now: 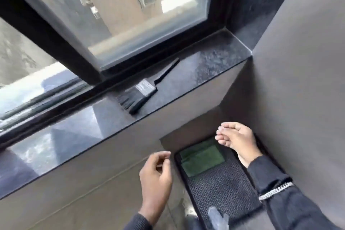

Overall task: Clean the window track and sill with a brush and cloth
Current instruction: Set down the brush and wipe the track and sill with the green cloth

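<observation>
Head view: brush (141, 91) (ferrule label unreadable) lies on sill (214, 61).

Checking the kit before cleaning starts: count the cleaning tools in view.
2. The black brush lies on the dark sill; the green cloth lies on the black mat below. Neither hand holds one.

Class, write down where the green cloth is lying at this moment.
In the head view the green cloth lies low and right of centre on a dark mat below the sill, just under the right hand.
</observation>
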